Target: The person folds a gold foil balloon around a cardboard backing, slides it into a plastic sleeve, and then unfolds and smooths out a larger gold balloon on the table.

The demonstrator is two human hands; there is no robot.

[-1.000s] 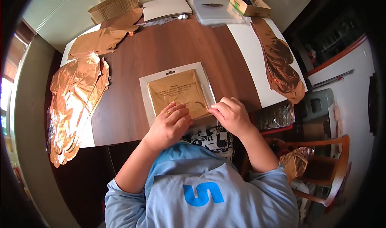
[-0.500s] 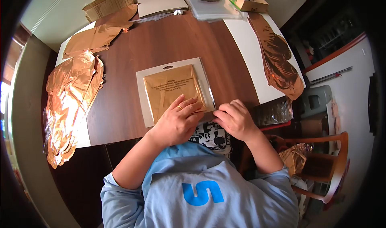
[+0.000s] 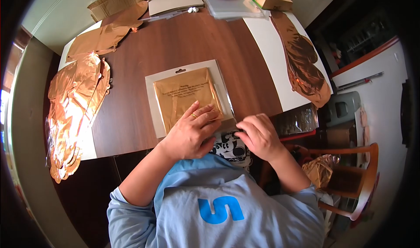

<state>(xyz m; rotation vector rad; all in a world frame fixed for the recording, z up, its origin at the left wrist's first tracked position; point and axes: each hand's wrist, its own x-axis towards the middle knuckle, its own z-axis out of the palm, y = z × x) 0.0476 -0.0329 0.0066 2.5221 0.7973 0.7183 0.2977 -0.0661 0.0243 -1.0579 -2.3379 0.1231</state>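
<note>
A clear plastic bag with a hang hole and printed warning text lies flat at the table's near edge. Inside it are a pale card and a folded copper-coloured foil sheet. My left hand rests on the bag's lower right part, fingers stretched out, a ring on one finger. Just right of the bag's lower right corner is my right hand, closed with thumb and fingers together. Whatever it pinches, if anything, is too small to make out.
Shiny copper foil pieces lie on the table's left and right sides. At the back are white cards, a stack of clear bags and a small box. A wooden chair stands at right.
My right hand has moved slightly right and down, away from the bag's corner. My left hand stays on the bag, its thumb lower. The view has shifted a little.
</note>
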